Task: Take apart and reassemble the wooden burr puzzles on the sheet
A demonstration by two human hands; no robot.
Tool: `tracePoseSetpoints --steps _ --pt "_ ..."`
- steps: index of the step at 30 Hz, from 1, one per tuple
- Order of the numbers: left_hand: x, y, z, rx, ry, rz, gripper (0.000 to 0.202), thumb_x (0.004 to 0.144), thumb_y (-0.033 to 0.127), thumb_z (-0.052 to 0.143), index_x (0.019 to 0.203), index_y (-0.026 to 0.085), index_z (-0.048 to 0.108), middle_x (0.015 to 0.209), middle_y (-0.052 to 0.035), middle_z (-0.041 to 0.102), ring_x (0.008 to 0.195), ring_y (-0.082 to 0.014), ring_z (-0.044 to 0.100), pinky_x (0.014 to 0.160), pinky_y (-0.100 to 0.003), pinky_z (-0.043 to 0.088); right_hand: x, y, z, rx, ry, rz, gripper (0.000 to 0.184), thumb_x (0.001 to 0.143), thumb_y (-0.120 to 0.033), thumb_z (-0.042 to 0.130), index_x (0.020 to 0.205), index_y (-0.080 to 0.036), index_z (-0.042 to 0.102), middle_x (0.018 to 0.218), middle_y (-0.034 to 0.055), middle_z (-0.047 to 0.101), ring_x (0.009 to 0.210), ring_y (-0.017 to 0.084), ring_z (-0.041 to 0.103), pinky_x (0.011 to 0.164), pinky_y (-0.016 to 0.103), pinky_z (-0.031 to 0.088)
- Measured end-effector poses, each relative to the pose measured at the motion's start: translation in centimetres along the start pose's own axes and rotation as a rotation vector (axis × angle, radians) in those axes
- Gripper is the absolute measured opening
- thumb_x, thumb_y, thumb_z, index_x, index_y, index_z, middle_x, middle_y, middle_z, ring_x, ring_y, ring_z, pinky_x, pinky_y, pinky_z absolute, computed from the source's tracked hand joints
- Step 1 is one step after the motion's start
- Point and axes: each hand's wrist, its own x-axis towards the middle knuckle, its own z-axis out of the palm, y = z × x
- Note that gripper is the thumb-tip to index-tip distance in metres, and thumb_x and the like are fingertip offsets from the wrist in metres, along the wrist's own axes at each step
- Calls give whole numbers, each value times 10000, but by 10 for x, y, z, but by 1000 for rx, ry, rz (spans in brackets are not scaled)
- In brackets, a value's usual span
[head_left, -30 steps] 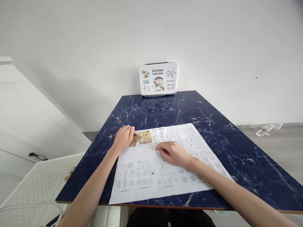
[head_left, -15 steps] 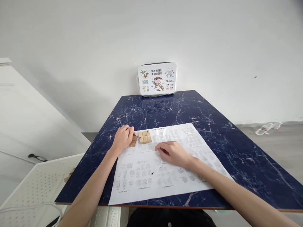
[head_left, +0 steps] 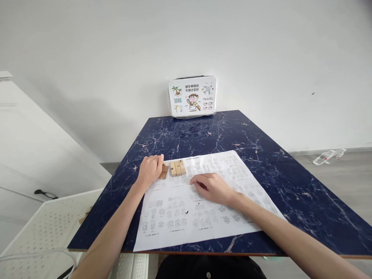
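My left hand (head_left: pixel 150 170) rests near the far left corner of the printed sheet (head_left: pixel 180 213), its fingers curled over wooden pieces. A brown wooden block (head_left: pixel 164 173) shows beside the thumb, and a light sliver of wood peeks out above it; what lies under the fingers is hidden. Just right of that hand, several pale notched wooden blocks (head_left: pixel 178 169) sit side by side on the sheet, apart from both hands. My right hand (head_left: pixel 211 187) lies on the middle of the paper, fingers loosely curled in, with nothing visible in it.
The sheet lies on a dark blue marbled table (head_left: pixel 203 135). At its far edge, a white cartoon-printed case (head_left: pixel 192 97) leans against the wall. A white perforated surface (head_left: pixel 46 224) is at the lower left. Clear plastic bottles (head_left: pixel 328 156) lie on the floor to the right.
My left thumb has shifted slightly over the brown block, and the light sliver of wood shows more. My right hand and the pale blocks have stayed in place.
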Motion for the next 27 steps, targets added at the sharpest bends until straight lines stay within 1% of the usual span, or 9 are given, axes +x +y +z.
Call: tracePoseSetpoints --steps 5,8,12,14,21,27 --pt "-1 -2 2 37 5 16 578 1133 384 205 860 190 677 927 -106 798 854 -242 723 829 -374 446 0 1 1 1 3 -2 299 1014 -163 452 1097 -204 736 967 62 803 740 174 688 666 317 490" --pt "-2 -1 3 77 8 0 602 1134 402 209 877 189 709 939 -109 809 812 -236 735 790 -352 454 1 1 1 -2 3 0 301 1015 -167 455 1101 -207 740 967 68 801 745 175 691 676 319 493" --pt "-2 3 0 139 -3 -83 670 1127 470 231 813 177 745 842 -128 806 730 -253 743 656 -323 424 1 1 1 -3 5 -10 299 1014 -164 457 1103 -202 740 957 65 796 728 172 681 663 310 483" --pt "-2 6 -1 188 -14 -104 713 1125 501 226 766 169 745 784 -137 794 717 -261 746 616 -310 397 1 1 0 -1 6 -14 297 1014 -161 457 1105 -196 738 951 64 794 716 169 674 646 303 473" --pt "-2 11 -4 249 7 -111 750 1127 504 204 729 162 740 755 -148 787 700 -267 748 595 -304 362 0 2 1 -5 22 -19 284 1006 -156 466 1090 -204 734 968 65 794 770 182 694 665 305 479" --pt "-1 16 -7 233 -18 -184 736 1111 525 236 739 159 754 744 -165 772 689 -293 744 580 -293 335 1 2 1 -15 11 -14 293 1009 -156 459 1099 -210 732 969 58 799 773 183 694 676 318 485"
